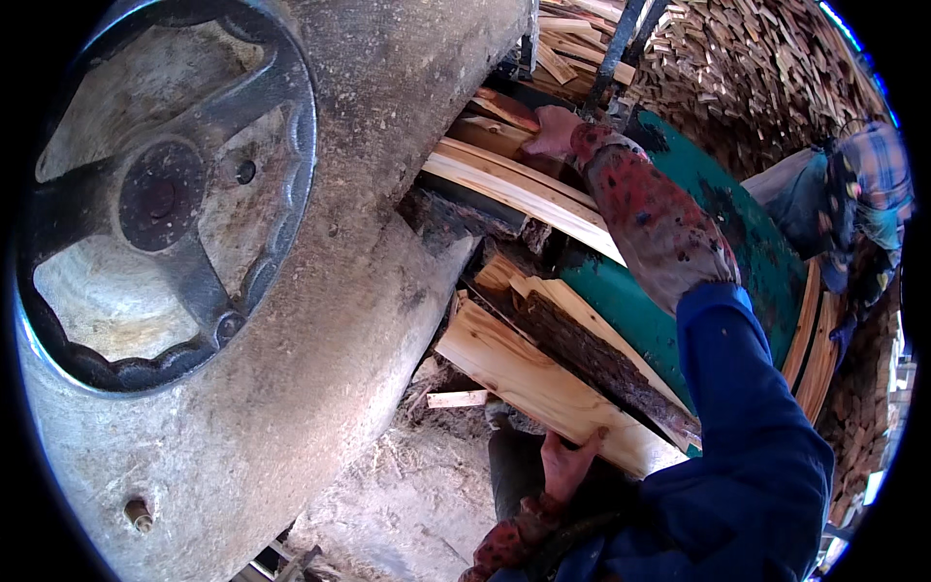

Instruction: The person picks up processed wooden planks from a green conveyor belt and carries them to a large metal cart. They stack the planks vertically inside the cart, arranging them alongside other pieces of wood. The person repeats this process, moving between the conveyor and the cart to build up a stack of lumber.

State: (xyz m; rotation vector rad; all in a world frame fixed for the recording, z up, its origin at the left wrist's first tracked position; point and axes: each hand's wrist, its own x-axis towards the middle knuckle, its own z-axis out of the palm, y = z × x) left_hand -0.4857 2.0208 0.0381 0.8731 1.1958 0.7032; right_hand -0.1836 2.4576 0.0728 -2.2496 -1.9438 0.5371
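Note:
My right hand [555, 132] is stretched far forward and closed at the end of a reddish-brown wood slab [506, 109]; its fingertips are partly hidden. Just below that hand lies a stack of pale sawn planks [524, 199] beside the machine. My left hand [568, 466] is close to my body, at the near edge of a wide pale board [543, 383], its thumb against the wood and some fingers out of sight. Along the board's far side lies a bark-covered slab [582, 339]. Patterned, stained sleeve covers are on both forearms.
A large concrete-like machine body with a metal handwheel [163, 197] fills the left. A worn green metal surface [621, 310] lies under my right arm. Another person [844, 194] is at the right edge, near upright boards [815, 339]. Wood pieces [776, 68] are heaped behind.

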